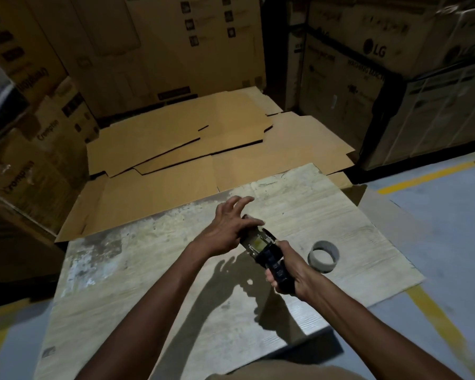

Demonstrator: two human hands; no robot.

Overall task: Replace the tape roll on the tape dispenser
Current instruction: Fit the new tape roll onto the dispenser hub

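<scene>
We found the tape dispenser (261,246) held above the pale table (176,270). Its long axis ran from the handle, near us and to the right, up toward the head, farther off and to the left. The right hand (285,272) had its fingers wrapped fully round the dark handle in a firm grip. The left hand (228,229) sat at the head end, its fingers (242,201) splayed and mostly straight. The upper ones were lifted free, and one lay across the brownish tape roll (249,235) that seemed to sit on the head. As far as we could see it touched the roll rather than clasped it. So the roll lay directly under and just right of the left fingertips, and the left hand was plainly the nearer one for any seating or pressing. Whether the roll was fully home on its hub we could not tell, as the hand hid that side. A thin grey ring (323,256), which we judged to be a spent core, stood on the table just right of the right hand, apart from both hands.
</scene>
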